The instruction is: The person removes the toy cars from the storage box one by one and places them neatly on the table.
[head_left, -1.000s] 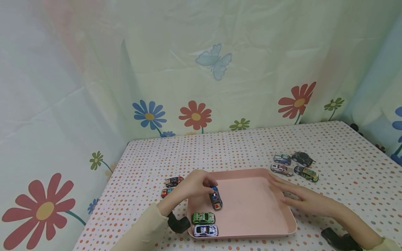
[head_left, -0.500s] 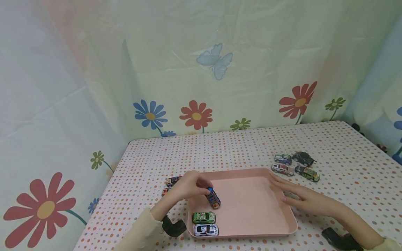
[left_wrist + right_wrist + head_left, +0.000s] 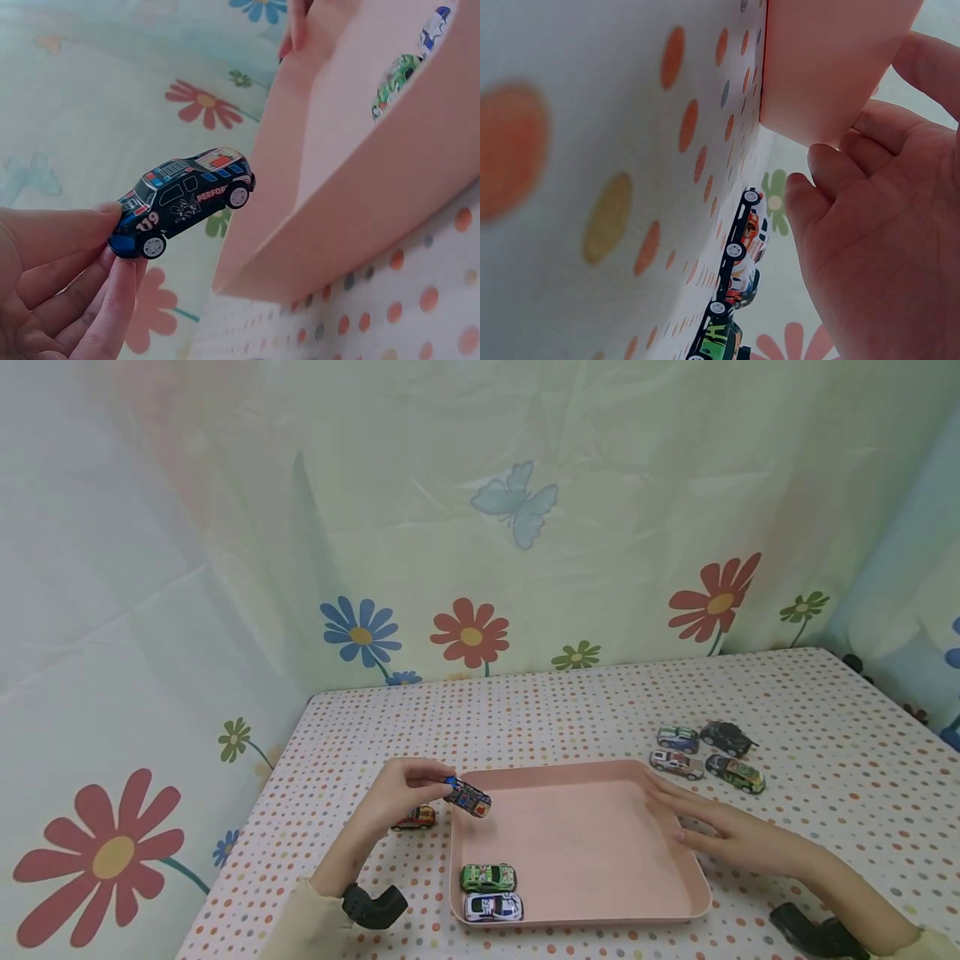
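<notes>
My left hand (image 3: 401,793) pinches a dark toy car (image 3: 468,797) by one end, between thumb and fingers, at the back left corner of the pink tray (image 3: 585,920). In the left wrist view the toy car (image 3: 184,199) shows blue trim, white wheels and the number 119, raised beside the tray wall. My right hand (image 3: 738,837) rests on the tray's right rim with its fingers extended. Inside the tray's front left corner sit a green toy car (image 3: 488,877) and a white-and-blue toy car (image 3: 493,907), side by side.
Behind my left hand a red-and-yellow toy car (image 3: 416,817) is partly hidden on the dotted tablecloth (image 3: 525,718). Several toy cars stand past the tray's back right corner, among them a black one (image 3: 726,738) and a green-and-orange one (image 3: 736,773).
My left hand has moved left with the dark toy car, from inside the tray to its back left corner, and the car has turned sideways. The right hand stays on the rim.
</notes>
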Action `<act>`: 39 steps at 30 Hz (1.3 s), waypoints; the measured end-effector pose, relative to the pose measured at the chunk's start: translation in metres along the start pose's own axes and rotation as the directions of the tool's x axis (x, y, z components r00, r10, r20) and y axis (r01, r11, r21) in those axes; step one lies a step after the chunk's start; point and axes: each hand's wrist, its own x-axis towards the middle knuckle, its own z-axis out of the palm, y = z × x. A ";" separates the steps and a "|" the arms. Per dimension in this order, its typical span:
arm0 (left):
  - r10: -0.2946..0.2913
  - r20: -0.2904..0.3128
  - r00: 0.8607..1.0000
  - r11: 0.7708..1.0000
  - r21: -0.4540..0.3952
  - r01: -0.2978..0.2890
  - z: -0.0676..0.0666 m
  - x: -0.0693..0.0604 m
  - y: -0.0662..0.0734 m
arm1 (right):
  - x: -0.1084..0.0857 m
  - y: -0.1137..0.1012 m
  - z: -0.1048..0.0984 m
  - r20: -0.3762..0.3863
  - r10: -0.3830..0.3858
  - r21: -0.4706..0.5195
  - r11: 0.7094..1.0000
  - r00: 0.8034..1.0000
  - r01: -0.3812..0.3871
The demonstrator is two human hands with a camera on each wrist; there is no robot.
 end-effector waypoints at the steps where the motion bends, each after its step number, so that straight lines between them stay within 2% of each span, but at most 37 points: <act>1: -0.008 -0.014 1.000 1.000 -0.017 0.008 -0.003 -0.002 -0.001 | 0.000 0.000 0.000 -0.001 -0.004 -0.001 1.000 1.000 0.004; 3: -0.030 -0.039 0.999 0.999 -0.042 0.028 -0.008 -0.007 -0.003 | 0.000 0.000 0.000 -0.001 -0.018 0.000 1.000 1.000 0.018; 4: -0.041 -0.051 0.998 0.998 -0.059 0.038 -0.010 -0.008 -0.009 | 0.000 -0.001 0.000 -0.002 -0.022 -0.002 1.000 1.000 0.022; 9: -0.078 -0.115 0.990 0.995 -0.074 0.070 -0.020 -0.018 -0.018 | 0.000 -0.002 0.000 -0.009 -0.024 -0.021 0.999 1.000 0.024; 16: -0.126 -0.166 0.978 0.986 -0.132 0.104 -0.030 -0.032 -0.031 | 0.000 -0.003 0.000 -0.008 -0.018 -0.025 1.000 1.000 0.018; 21: -0.197 -0.177 0.964 0.972 -0.166 0.168 -0.035 -0.042 -0.043 | 0.001 -0.002 -0.001 -0.003 -0.004 -0.019 1.000 1.000 0.004; 23: -0.231 -0.190 0.954 0.964 -0.174 0.199 -0.035 -0.046 -0.047 | 0.002 -0.002 -0.001 -0.002 -0.002 -0.011 1.000 1.000 0.002; 28: -0.271 -0.205 0.940 0.953 -0.196 0.232 -0.035 -0.049 -0.054 | 0.001 -0.002 -0.001 -0.003 -0.018 -0.003 1.000 1.000 0.018; 33: -0.286 -0.189 0.939 0.945 -0.218 0.244 -0.032 -0.051 -0.057 | 0.000 0.000 -0.001 0.007 -0.033 0.006 0.999 0.999 0.033; 39: -0.281 -0.175 0.944 0.950 -0.188 0.248 -0.030 -0.053 -0.063 | 0.001 0.000 0.000 0.000 -0.010 -0.005 1.000 1.000 0.010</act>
